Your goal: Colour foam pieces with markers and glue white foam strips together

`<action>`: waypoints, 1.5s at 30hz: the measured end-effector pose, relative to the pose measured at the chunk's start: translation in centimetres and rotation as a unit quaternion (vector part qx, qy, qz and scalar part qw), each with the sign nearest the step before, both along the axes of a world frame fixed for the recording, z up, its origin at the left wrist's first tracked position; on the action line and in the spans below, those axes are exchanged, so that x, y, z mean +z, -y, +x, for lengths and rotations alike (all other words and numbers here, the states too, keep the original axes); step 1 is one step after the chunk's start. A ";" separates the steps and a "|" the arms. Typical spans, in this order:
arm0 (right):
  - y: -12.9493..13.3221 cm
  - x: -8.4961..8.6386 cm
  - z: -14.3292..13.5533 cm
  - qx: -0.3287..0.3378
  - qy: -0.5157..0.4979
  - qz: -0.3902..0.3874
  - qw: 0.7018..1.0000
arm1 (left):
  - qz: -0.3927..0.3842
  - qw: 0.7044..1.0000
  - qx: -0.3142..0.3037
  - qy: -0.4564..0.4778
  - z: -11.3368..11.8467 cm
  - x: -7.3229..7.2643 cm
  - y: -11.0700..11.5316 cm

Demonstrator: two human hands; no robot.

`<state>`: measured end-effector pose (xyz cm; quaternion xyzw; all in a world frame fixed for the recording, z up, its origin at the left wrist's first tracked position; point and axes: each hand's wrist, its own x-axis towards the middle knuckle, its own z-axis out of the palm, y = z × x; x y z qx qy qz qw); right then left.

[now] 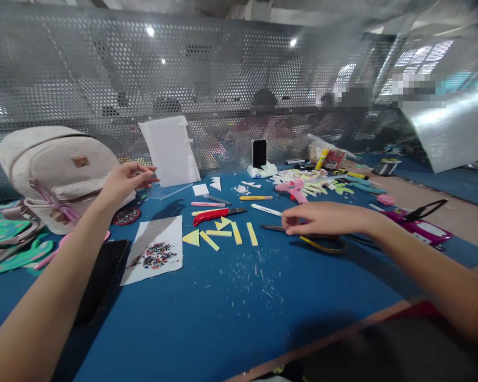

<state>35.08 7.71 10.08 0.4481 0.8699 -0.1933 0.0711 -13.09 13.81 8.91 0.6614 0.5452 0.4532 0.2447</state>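
Note:
My left hand [129, 183] is raised in front of the white backpack, its fingers apart and nothing between them. Low over the table at the right, my right hand [308, 218] has its fingers curled down by the scissors [322, 243]; whether they grip them is hidden. A white marker [266, 210] lies just left of those fingers. Yellow strips [252, 234] and triangles [191, 237] are spread mid-table beside a red cutter [213, 215]. On a white sheet [171, 225] at the left sits a heap of coloured bits.
A backpack [79, 154] and a dark phone [103, 281] are at the left. Behind stand white sheets [169, 151] and an upright phone [259, 154]. A pink glue gun [293, 190], foam pieces [318, 183] and a purple item [418, 225] lie right. A perforated screen rises behind.

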 end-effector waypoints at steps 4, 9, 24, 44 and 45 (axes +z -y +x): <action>1.4 -4.0 5.8 -0.121 0.009 0.010 0.993 | 0.009 0.999 0.039 -0.020 0.0 0.3 0.0; 1.8 -6.6 8.3 -0.127 -0.048 0.050 0.990 | 0.010 0.992 0.098 -0.083 -0.7 -0.1 -0.6; 1.8 -5.1 7.0 -0.154 0.012 0.146 0.977 | 0.021 0.966 0.173 -0.192 -0.9 0.8 0.4; -7.6 -1.9 -14.7 0.004 0.048 0.342 0.939 | 0.020 0.974 0.149 -0.169 -0.6 0.7 0.0; -8.3 -1.8 -16.1 0.012 0.051 0.341 0.939 | 0.022 0.974 0.150 -0.168 -0.7 0.6 -0.1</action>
